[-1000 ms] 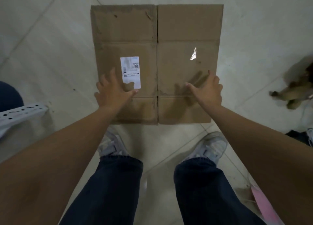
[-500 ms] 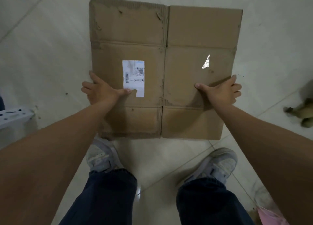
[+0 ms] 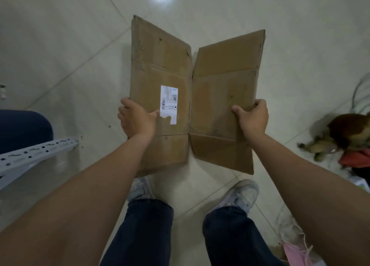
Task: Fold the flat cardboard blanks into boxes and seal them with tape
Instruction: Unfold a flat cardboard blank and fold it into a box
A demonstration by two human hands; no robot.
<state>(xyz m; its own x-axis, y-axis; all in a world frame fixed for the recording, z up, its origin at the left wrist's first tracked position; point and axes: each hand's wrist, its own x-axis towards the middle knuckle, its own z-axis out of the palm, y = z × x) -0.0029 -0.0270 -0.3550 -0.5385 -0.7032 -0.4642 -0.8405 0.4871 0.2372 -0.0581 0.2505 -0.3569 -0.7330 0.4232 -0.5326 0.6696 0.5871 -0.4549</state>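
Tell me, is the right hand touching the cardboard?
Touching. The head view shows the right hand gripping the right edge of the cardboard blank, its thumb lying across the front and its fingers curled round the edge.

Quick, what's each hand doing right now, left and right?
Left hand: grips the left edge of the cardboard blank, thumb beside the white label.
Right hand: grips the blank's right edge.
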